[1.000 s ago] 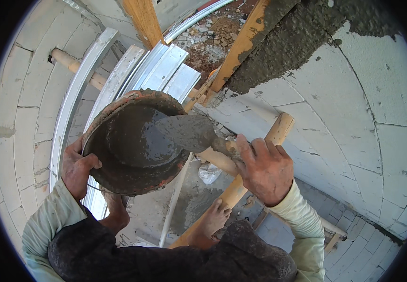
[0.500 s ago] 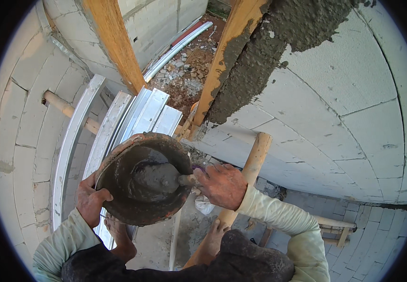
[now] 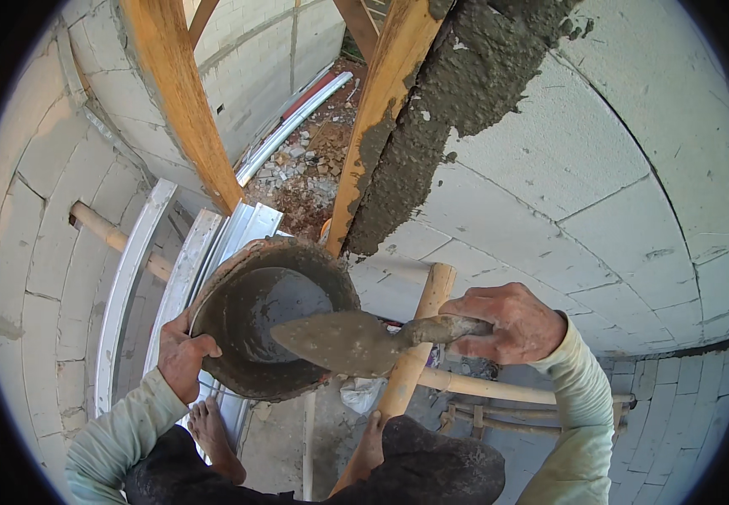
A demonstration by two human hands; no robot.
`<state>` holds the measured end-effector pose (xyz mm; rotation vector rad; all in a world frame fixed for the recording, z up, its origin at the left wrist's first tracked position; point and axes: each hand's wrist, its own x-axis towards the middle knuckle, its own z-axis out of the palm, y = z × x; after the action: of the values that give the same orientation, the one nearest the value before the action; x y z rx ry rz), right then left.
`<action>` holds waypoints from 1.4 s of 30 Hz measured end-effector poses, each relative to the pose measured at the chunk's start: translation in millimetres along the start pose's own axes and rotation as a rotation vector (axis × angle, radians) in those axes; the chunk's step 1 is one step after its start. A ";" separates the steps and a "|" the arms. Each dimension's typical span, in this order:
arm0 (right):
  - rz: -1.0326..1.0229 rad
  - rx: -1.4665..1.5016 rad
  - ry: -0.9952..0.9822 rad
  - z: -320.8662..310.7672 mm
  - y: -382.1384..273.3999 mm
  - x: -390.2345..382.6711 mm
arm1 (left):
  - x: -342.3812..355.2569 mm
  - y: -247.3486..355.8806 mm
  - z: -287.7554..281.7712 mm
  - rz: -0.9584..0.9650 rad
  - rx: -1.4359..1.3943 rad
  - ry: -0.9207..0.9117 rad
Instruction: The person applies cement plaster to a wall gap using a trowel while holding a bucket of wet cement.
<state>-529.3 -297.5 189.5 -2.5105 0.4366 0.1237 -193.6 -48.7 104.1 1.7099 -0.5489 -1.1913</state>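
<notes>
My left hand [image 3: 185,357] grips the near left rim of a round, mortar-crusted bucket [image 3: 204,337], thumb over the edge. Inside lies wet grey mortar [image 3: 284,295]. A trowel [image 3: 339,343] coated in mortar is in my right hand [image 3: 511,324], fingers closed round its handle. Its pointed blade reaches over the right side of the bucket, while the handle lies above a round wooden pole. To the upper right, a thick band of wet mortar [image 3: 457,109] covers the pale block wall [image 3: 566,160] beside an upright timber [image 3: 373,126].
Metal channels [image 3: 141,278] stretch along the left, with my bare foot [image 3: 213,429] on the strips. My other foot rests on the round wooden pole [image 3: 410,379]. Another timber [image 3: 183,101] stands at the left of the opening, beyond which rubble [image 3: 297,164] covers lower ground.
The trowel has come up out of the mortar and moved right with my right hand, its blade now in sight. The bucket, still in my left hand, sits slightly further right in view.
</notes>
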 end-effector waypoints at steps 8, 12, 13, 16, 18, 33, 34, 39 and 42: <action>0.396 -0.137 0.496 -131.3 -43.4 -43.8 | 18.9 -0.5 20.4 0.157 0.134 -0.075; 0.464 -0.318 0.551 -138.3 -80.5 -69.2 | 10.5 6.5 17.7 0.090 0.177 -0.089; 0.454 -0.327 0.489 -129.6 -64.3 -68.9 | 8.5 6.9 17.3 0.086 0.190 -0.073; 0.388 -0.363 0.370 -76.3 -37.2 -56.8 | 7.8 9.9 22.6 -0.006 -0.029 -0.055; 0.317 -0.409 0.278 -40.2 -35.5 -47.3 | 5.4 14.8 21.0 0.015 0.033 -0.071; 0.065 -0.455 0.070 78.1 -17.9 23.3 | 4.5 42.7 5.2 0.183 0.039 -0.138; 0.059 -0.434 0.084 64.1 -19.5 16.5 | 6.2 47.1 4.9 0.182 0.040 -0.146; 0.115 -0.296 0.144 -27.1 -75.7 -6.4 | -5.7 89.2 2.0 0.139 -0.062 -0.150; 0.129 -0.178 0.107 -84.7 -101.5 -19.2 | -16.0 111.5 -1.6 0.616 0.398 -0.091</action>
<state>-514.1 -260.9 317.0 -2.6715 0.6571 0.0820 -182.5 -85.9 209.9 1.6241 -1.3291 -0.7419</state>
